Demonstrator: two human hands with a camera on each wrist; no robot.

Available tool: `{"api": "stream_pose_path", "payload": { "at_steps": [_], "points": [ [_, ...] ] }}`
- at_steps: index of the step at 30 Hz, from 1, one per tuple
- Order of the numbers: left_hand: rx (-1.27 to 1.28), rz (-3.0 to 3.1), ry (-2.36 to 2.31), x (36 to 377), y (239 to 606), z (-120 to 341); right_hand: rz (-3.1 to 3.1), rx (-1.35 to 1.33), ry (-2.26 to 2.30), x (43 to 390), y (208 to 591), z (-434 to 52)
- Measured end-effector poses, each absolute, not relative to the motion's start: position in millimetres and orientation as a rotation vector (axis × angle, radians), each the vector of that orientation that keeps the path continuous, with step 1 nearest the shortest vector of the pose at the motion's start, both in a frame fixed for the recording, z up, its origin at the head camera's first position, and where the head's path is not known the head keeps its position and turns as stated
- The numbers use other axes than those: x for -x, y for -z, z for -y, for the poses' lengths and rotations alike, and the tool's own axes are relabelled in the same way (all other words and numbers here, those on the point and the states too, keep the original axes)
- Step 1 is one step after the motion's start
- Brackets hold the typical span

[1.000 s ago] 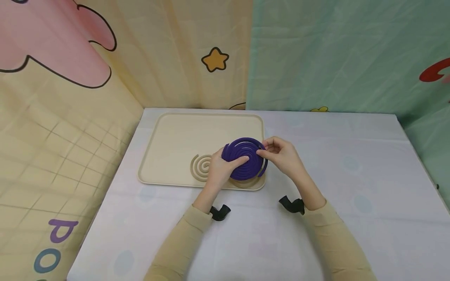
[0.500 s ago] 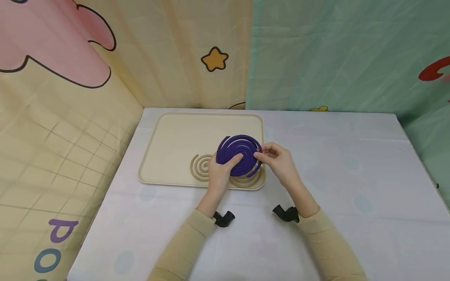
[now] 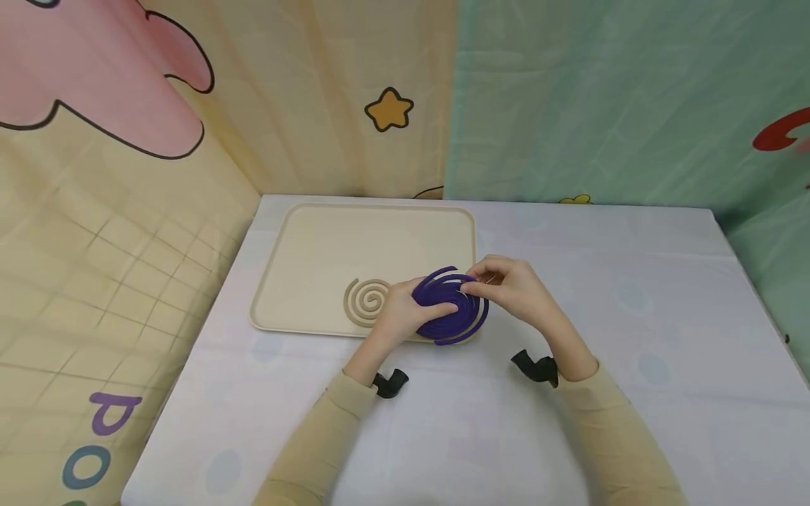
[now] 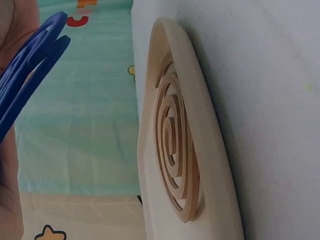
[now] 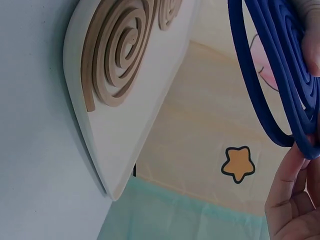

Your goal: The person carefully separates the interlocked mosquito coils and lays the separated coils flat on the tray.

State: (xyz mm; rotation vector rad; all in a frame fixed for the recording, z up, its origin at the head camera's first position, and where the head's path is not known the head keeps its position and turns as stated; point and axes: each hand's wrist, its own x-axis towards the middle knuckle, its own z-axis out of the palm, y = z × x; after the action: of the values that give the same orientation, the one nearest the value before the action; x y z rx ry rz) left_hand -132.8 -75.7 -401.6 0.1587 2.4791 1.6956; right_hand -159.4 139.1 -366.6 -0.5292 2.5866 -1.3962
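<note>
My left hand [image 3: 400, 309] grips a purple mosquito coil [image 3: 441, 325] by its left side, thumb lying across the middle. At the coil's upper right edge, the thumb and fingertips of my right hand [image 3: 514, 284] pinch an outer strand. The outer strands stand apart from the tight centre, and the right wrist view shows a gap between them. The purple coil is raised over the front right corner of a cream tray [image 3: 255, 299]. One tan coil [image 3: 357, 302] lies in the tray beside my left hand. Another tan coil [image 5: 100, 70] lies at the tray's corner, mostly hidden in the head view.
The tray stands on a table with a white cloth [image 3: 607, 281]. A printed curtain [image 3: 569, 98] hangs behind the table, and another cloth [image 3: 126, 281] covers the left side. Black wrist mounts [image 3: 534, 367] jut inward from both wrists.
The purple coil has shifted left, then back right and toward me, and has turned in the hands. Its outer strands now spread wider. The right fingers have moved round to its upper edge.
</note>
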Motion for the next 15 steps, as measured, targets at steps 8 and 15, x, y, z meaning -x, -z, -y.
{"api": "stream_pose_path", "payload": {
  "at_steps": [8,15],
  "points": [
    [-0.052,-2.325,-1.873,132,401,77,-2.526,0.367,1.545,161,369,-136],
    [0.117,-2.223,-2.118,131,405,76,-2.287,0.145,1.944,155,383,-124]
  ]
}}
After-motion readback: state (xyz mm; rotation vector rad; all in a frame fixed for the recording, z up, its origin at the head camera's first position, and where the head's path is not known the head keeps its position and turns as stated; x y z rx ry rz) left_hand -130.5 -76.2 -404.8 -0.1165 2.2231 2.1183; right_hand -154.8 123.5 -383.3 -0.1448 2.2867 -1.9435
